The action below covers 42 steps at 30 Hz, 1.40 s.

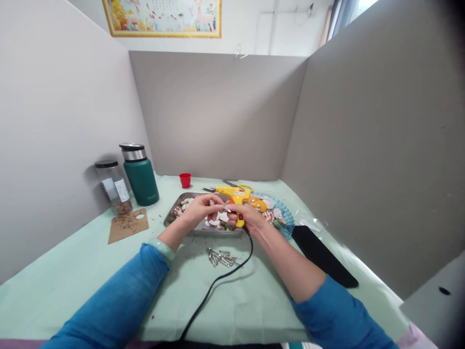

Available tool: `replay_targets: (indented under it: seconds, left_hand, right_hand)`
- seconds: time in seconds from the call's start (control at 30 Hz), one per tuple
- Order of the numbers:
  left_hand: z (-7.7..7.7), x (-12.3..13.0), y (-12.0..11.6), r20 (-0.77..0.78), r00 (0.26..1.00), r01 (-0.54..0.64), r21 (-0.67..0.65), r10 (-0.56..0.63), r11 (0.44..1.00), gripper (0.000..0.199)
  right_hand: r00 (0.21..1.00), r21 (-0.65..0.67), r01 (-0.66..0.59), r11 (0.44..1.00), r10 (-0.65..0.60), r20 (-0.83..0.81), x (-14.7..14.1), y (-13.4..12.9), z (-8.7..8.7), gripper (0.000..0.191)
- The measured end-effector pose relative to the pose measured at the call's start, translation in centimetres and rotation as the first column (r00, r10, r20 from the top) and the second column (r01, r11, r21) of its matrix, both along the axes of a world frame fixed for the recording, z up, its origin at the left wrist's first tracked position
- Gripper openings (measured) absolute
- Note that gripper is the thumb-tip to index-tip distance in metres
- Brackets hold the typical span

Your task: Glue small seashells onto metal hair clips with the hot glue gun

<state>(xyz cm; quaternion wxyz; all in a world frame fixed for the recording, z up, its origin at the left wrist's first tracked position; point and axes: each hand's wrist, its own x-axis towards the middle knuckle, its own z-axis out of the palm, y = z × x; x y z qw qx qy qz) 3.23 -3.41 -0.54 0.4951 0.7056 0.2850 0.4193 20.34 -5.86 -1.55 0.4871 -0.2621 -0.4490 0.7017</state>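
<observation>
A yellow hot glue gun (236,194) with a red switch is in my right hand (250,216), its nozzle pointing left. My left hand (206,209) is closed in a pinch just left of the gun, at a small silver metal clip (227,209). The fingertips of my right hand are beside that clip too; whether they grip it I cannot tell. Beneath both hands lies a metal tray (178,228) of seashells, partly hidden. Nearer to me, several silver clips (222,259) lie in a loose pile on the green cloth.
A black cord (214,286) runs from the gun toward me. Right of the tray are a blue scalloped plate (288,220) with shells and a black flat object (323,254). A green bottle (141,177), jar (115,189), brown card (128,226), red cup (185,181) and scissors (245,187) surround it.
</observation>
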Motion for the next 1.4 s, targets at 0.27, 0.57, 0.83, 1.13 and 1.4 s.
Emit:
replay_targets:
  seconds: [0.27,0.57,0.83,1.13,1.4]
  left_hand:
    - [-0.1,0.4,0.3,0.083,0.983,-0.148,-0.189,0.166,0.971,0.031]
    - [0.5,0.7,0.2,0.247,0.961,0.081,-0.675,0.121,0.734,0.011]
    - [0.4,0.8,0.0,0.261,0.956,0.025,-0.525,0.133,0.851,0.011]
    - [0.2,0.5,0.2,0.29,0.946,0.042,-0.56,0.148,0.827,0.011]
    - [0.3,0.4,0.1,0.264,0.959,0.077,-0.594,0.103,0.801,0.017]
  right_hand:
    - [0.957,-0.039,0.286,0.958,-0.287,-0.036,-0.4,0.6,-0.4,0.027]
    - [0.92,-0.075,0.383,0.921,-0.387,-0.055,-0.7,1.0,-0.7,0.021]
    - [0.914,-0.054,0.398,0.916,-0.401,-0.07,-0.8,1.0,-0.8,0.024]
    - [0.903,-0.008,0.426,0.905,-0.426,-0.06,-1.0,0.7,-0.9,0.024]
    - [0.901,0.01,0.432,0.902,-0.431,-0.046,-1.1,0.8,-1.1,0.021]
